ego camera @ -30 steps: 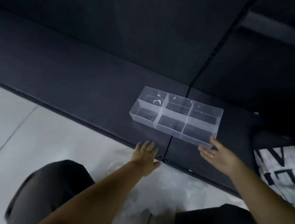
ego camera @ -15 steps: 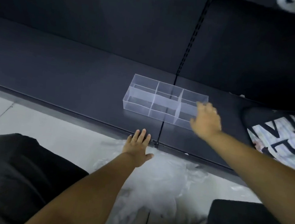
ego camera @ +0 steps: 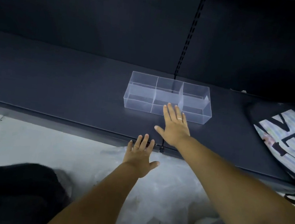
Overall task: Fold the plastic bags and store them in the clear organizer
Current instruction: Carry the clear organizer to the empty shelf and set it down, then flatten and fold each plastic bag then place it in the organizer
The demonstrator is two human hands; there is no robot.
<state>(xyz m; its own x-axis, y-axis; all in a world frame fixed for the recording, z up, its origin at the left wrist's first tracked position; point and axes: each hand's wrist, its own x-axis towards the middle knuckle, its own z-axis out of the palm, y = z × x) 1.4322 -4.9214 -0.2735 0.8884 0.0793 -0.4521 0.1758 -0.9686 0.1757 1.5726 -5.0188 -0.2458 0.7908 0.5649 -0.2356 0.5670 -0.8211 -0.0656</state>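
A clear organizer [ego camera: 139, 96] with several compartments stands on the dark shelf [ego camera: 53, 90]; its compartments look empty. My right hand [ego camera: 173, 126] lies flat with straight fingers, fingertips at the organizer's front wall near its middle. My left hand [ego camera: 140, 157] is spread open at the shelf's front edge, fingers pointing forward, holding nothing. Crumpled translucent plastic bags [ego camera: 167, 191] lie on the floor below my arms, partly hidden by them.
A black-and-white printed bag [ego camera: 287, 138] lies on the shelf at the right. The shelf's dark back panel with a slotted upright [ego camera: 189, 35] rises behind the organizer. Pale tiled floor [ego camera: 29, 140] lies in front; my dark-clothed knee [ego camera: 14, 194] is lower left.
My right hand moved left from the organizer's right end to its front middle and flattened. The organizer now sits square to the shelf edge. My left hand stayed at the shelf edge.
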